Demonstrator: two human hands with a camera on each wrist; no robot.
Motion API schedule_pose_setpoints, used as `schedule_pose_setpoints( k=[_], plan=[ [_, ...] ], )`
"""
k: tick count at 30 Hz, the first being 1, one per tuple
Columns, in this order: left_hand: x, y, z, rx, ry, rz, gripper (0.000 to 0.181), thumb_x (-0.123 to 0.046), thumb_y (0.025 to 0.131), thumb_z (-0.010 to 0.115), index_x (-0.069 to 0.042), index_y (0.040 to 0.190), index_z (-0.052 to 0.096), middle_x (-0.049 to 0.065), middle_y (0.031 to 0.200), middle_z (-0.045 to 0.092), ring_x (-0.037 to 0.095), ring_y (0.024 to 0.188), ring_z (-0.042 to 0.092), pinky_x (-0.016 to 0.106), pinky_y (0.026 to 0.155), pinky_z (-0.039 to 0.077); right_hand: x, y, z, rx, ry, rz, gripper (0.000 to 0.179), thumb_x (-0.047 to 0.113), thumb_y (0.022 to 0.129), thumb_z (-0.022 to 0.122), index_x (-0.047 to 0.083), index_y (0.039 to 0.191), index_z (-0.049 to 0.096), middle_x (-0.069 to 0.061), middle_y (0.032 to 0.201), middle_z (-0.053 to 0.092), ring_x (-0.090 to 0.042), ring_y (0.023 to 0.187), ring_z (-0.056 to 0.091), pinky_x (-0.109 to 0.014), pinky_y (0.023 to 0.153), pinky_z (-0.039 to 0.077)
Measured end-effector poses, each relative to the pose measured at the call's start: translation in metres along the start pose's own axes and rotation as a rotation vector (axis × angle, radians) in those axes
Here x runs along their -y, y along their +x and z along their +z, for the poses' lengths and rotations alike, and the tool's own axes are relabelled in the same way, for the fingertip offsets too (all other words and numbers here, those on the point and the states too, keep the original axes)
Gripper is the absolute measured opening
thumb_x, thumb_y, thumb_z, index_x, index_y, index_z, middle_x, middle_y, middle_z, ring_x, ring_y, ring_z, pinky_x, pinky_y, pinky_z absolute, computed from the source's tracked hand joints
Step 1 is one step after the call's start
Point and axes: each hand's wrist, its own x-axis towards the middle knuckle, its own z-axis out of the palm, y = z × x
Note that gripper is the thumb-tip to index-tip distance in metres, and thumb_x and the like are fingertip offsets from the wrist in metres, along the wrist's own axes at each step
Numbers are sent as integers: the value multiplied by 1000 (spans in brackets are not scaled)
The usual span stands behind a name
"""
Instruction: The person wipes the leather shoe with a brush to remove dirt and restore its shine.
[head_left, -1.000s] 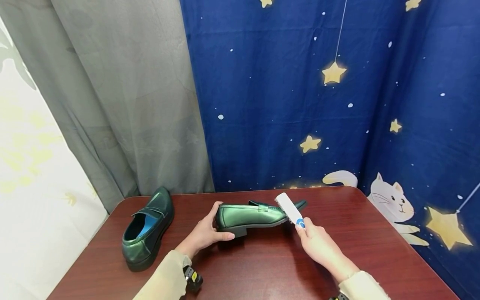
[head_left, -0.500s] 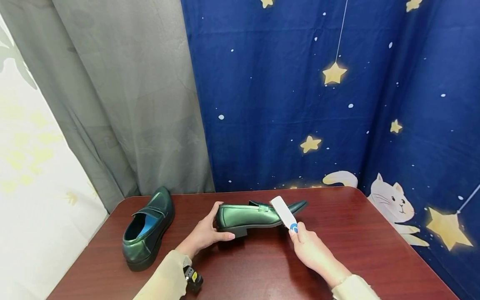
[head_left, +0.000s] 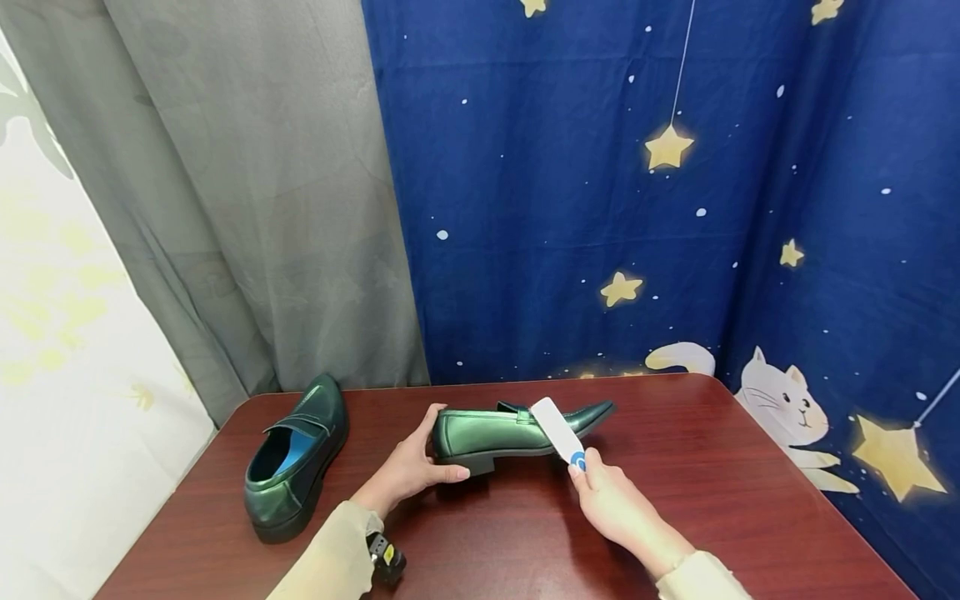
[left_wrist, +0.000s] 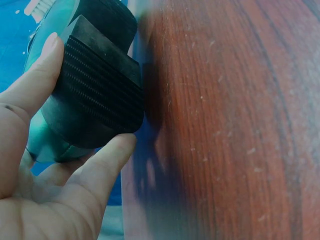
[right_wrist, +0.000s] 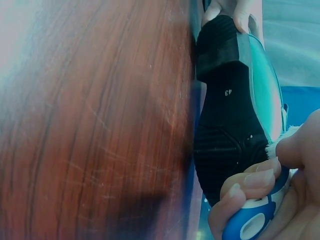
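Note:
My left hand (head_left: pixel 411 465) grips a green loafer (head_left: pixel 480 431) by its heel, thumb on the near side of the heel block. The shoe is held with its toe to the right, and the left wrist view shows the ridged heel (left_wrist: pixel 100 80) close to the table. In my right hand (head_left: pixel 617 502) is a white and blue brush (head_left: pixel 555 425), its handle (right_wrist: pixel 252 220) wrapped by the fingers. Its bristles (right_wrist: pixel 282 140) touch the side of the shoe near the strap. The right wrist view shows the black sole (right_wrist: pixel 225 115) marked 43.
A second green loafer (head_left: pixel 296 458) with a blue insole stands upright on the left of the reddish-brown table (head_left: pixel 510 550). A grey curtain (head_left: pixel 285 208) and a blue starry curtain (head_left: pixel 540 208) hang behind the table's far edge.
My right hand and the brush have moved left along the shoe, from near the toe to near the strap. The left hand and the held loafer stay almost still.

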Motion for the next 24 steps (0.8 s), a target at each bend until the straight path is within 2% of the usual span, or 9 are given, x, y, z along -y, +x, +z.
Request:
schedule_pose_setpoints(
  k=[7, 24],
  plan=[
    [1, 1, 0, -2, 6, 8, 99, -29, 72, 93, -38, 149, 32, 10, 127, 61, 21, 102, 63, 38, 88, 54, 5, 0, 5, 17, 12, 4, 16, 18, 103, 56, 10, 94, 45, 0, 68, 49, -17, 59, 47, -32, 55, 38],
    [1, 0, 0, 3, -4, 0, 98, -29, 73, 93, -37, 149, 31, 11, 126, 61, 22, 100, 63, 37, 85, 53, 13, 1, 15, 48, 32, -57, 15, 18, 104, 55, 12, 95, 45, 3, 70, 51, -16, 61, 48, -33, 58, 40]
  ],
)
